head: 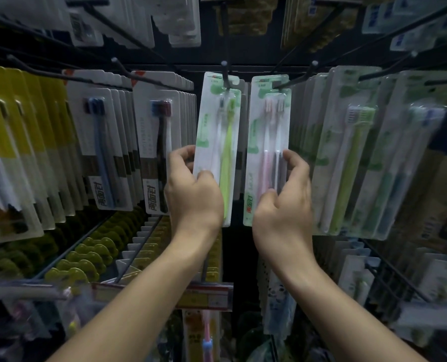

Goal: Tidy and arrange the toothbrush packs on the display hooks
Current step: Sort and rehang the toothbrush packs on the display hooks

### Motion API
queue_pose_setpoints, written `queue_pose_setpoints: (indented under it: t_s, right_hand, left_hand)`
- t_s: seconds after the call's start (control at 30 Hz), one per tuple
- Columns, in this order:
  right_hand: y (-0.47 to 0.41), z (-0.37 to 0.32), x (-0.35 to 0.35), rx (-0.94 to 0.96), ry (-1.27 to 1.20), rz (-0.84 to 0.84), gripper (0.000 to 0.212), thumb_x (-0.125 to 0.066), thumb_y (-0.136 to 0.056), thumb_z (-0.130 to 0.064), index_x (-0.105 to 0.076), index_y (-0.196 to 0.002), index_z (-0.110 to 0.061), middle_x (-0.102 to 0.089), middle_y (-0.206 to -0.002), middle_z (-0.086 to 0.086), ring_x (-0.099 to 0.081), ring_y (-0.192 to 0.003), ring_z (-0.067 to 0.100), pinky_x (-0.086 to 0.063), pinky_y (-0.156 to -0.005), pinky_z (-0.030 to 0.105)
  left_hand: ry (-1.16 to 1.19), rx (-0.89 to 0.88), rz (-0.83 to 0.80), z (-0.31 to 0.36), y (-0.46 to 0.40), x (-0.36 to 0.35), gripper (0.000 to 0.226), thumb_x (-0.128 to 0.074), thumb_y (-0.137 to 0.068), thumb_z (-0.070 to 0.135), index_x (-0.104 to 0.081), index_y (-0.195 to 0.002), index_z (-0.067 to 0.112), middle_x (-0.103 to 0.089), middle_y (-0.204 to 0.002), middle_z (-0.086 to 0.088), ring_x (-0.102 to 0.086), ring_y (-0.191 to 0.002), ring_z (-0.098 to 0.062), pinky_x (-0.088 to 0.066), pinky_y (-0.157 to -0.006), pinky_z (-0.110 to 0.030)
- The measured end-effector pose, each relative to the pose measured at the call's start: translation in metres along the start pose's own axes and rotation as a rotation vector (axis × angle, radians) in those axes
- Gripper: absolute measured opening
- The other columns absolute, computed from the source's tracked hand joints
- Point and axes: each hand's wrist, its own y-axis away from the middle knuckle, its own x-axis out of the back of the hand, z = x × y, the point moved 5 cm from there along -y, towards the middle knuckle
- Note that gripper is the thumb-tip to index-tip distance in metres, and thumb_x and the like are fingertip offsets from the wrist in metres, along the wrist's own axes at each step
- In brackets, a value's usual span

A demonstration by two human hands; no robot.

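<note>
Right now both hands are on the front packs of 2 neighbouring hooks. The left hand (195, 190) has its grip closed on the green-and-white toothbrush pack (218, 142), thumb on the face and fingers curled round the left edge; that pack hangs tilted on the centre hook (225, 74). The right hand (285, 189) pinches the lower part of the pink toothbrush pack (268, 142), which hangs on the next hook (295, 77) just beside it. The 2 packs are close but apart. I judge the risk is at the hang holes: pulling down or twisting either card could tear the hole or slide the pack off the hook tip. Crowded rows (347, 152) on the right could be knocked askew by the wrist.
</note>
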Motion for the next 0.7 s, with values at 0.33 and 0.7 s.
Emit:
queue_pose_setpoints:
  t_s: [0.33, 0.7]
  right_hand:
    - [0.009, -0.005, 0.004, 0.039, 0.031, 0.013, 0.063, -0.063, -0.101, -0.026, -0.031, -0.156, -0.027, -0.039, -0.151, -0.010, -0.028, -0.113, -0.020, -0.023, -0.084, -0.012]
    - [0.026, -0.013, 0.010, 0.108, -0.071, -0.017, 0.059, -0.062, -0.102, -0.027, -0.033, -0.152, -0.033, -0.049, -0.146, -0.005, -0.053, -0.133, 0.012, -0.051, -0.107, 0.046]
  left_hand:
    - [0.012, -0.084, -0.003, 0.012, 0.017, 0.012, 0.037, -0.081, -0.089, 0.033, -0.057, -0.117, 0.030, -0.068, -0.098, 0.012, -0.069, -0.085, 0.003, -0.058, -0.071, -0.022]
    - [-0.044, -0.195, -0.015, 0.020, 0.038, 0.029, 0.055, -0.085, -0.084, 0.038, -0.050, -0.127, 0.030, -0.061, -0.107, 0.017, -0.063, -0.097, 0.008, -0.054, -0.072, -0.012]
